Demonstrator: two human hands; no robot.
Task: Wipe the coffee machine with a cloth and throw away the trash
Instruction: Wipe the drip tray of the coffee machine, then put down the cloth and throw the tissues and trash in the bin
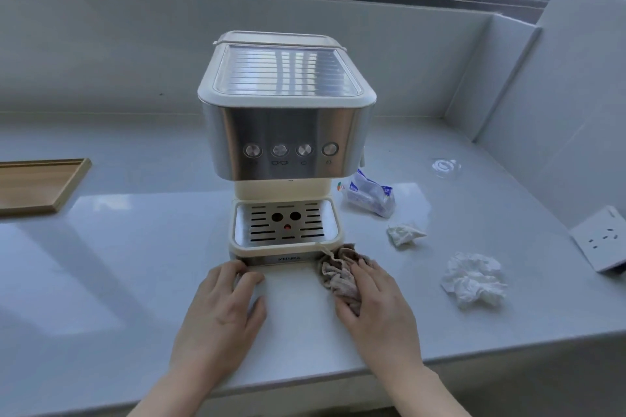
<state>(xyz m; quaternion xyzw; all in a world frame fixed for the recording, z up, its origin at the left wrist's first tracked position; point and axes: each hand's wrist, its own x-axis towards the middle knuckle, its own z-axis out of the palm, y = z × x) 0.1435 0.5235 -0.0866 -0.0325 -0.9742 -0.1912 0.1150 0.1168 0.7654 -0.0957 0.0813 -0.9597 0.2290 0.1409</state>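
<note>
A cream and steel coffee machine [286,132] stands on the white counter [135,247], its drip tray facing me. My right hand [376,305] grips a bunched beige cloth [338,272] against the counter at the machine's front right corner. My left hand [223,308] lies flat on the counter, fingertips touching the machine's front left base. To the right lie a small crumpled tissue [403,234], a larger crumpled tissue [474,279] and a blue and white plastic wrapper [371,196].
A wooden tray [37,184] sits at the left edge. A white power socket block [601,239] rests at the far right. A clear plastic lid [445,166] lies behind the wrapper. A wall and window run along the back; the counter's front edge is near me.
</note>
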